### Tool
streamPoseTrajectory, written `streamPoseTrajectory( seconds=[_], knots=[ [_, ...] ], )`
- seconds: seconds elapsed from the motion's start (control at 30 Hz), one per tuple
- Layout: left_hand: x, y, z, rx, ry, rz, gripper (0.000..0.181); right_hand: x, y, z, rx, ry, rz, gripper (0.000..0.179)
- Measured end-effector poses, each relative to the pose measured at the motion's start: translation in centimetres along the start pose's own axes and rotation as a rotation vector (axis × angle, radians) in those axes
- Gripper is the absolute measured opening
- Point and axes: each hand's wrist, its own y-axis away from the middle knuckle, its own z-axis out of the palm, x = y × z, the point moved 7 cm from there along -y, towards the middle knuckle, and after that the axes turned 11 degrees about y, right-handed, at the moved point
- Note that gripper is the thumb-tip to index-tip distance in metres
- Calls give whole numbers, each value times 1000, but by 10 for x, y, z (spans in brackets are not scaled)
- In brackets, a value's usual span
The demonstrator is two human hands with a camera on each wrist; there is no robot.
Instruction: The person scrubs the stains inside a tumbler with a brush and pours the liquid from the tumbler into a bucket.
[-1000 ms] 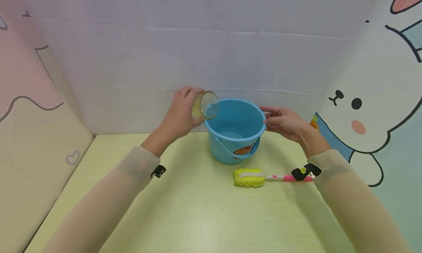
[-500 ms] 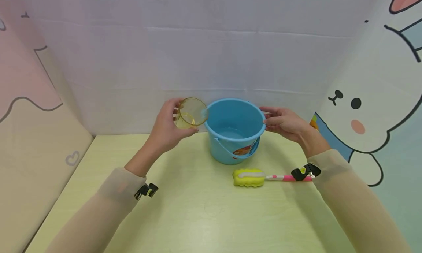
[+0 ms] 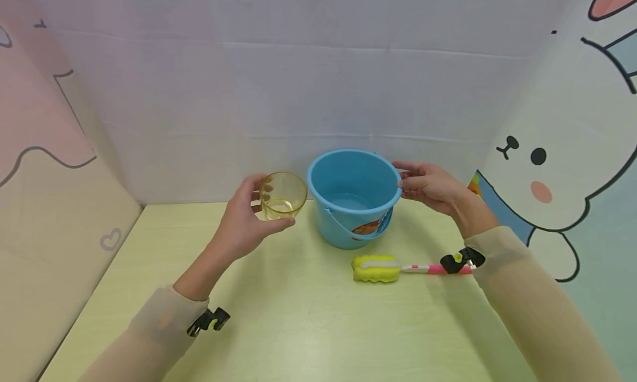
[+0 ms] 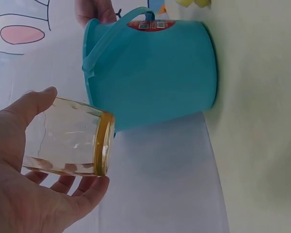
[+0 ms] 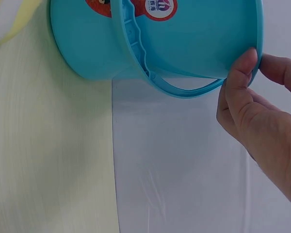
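My left hand (image 3: pixel 243 219) grips a clear amber-tinted glass cup (image 3: pixel 283 195), fingers on its far side and thumb on the near side. The cup is held upright above the table, left of the light blue bucket (image 3: pixel 343 227), and no contents can be made out in it. In the left wrist view the glass (image 4: pixel 70 138) lies between thumb and curled fingers. At the bucket's right side my right hand (image 3: pixel 430 187) holds the rim with its fingertips; the right wrist view shows the fingers (image 5: pixel 242 77) at that rim. The bucket stands upright with its handle hanging down in front.
On the table (image 3: pixel 298 326), in front of the bucket, lies a sponge brush (image 3: pixel 375 268) with a yellow-green head and a pink and white handle, partly behind the right wrist strap. A white sheet (image 3: pixel 318 89) rises behind, and printed panels (image 3: pixel 557 166) flank the sides.
My left hand has moved left and down, away from the bucket's rim, and the glass cup has turned from tipped over the rim to upright. The right hand and bucket have stayed put.
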Motion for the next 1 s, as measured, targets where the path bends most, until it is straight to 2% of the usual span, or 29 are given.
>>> streamPoseTrajectory(
  seconds=[0.3, 0.5, 0.77, 1.0],
  knots=[
    [-11, 21, 6, -26, 18, -45, 95, 0, 0, 0, -3, 6, 1, 69],
    [-20, 34, 16, -47, 19, -67, 94, 0, -1, 0, -4, 9, 0, 69],
    [-38, 55, 37, -111, 19, -121, 93, 1, -1, -1, -5, 3, 3, 69],
    [-51, 72, 60, -156, 65, -166, 93, 0, -1, -1, -14, -3, -1, 68]
  ],
)
